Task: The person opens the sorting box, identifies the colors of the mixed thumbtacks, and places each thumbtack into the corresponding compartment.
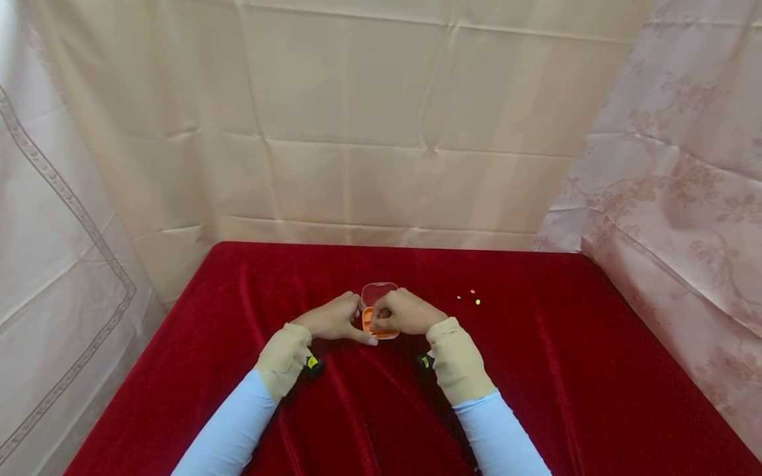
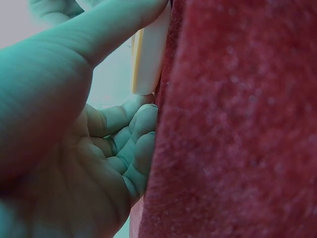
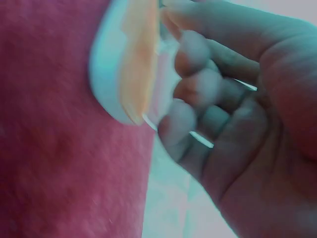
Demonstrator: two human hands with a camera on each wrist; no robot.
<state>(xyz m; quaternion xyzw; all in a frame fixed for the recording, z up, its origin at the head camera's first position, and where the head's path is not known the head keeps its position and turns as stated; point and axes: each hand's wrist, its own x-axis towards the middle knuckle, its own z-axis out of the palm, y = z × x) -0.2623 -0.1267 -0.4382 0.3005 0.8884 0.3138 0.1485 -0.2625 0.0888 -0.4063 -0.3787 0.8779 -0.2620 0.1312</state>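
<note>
A small orange case (image 1: 367, 320) with compartments lies on the red cloth, its clear lid (image 1: 380, 289) raised at the far side. My left hand (image 1: 336, 320) holds the case's left side, thumb along the near edge and fingers curled beyond. In the left wrist view, the case's pale side (image 2: 148, 64) shows by the left thumb. My right hand (image 1: 411, 313) is over the case's right part, fingers curled and fingertips down at the compartments. The right wrist view shows those curled fingers (image 3: 193, 94) beside the orange insert (image 3: 136, 64); whether anything is between the tips is hidden.
Several tiny pieces lie on the cloth right of my right hand, among them a pink one (image 1: 473, 291), a yellow-green one (image 1: 477, 302) and a pale one (image 1: 458, 297). A beige curtain (image 1: 381, 132) hangs behind the red-covered table (image 1: 536, 370), with patterned fabric at both sides.
</note>
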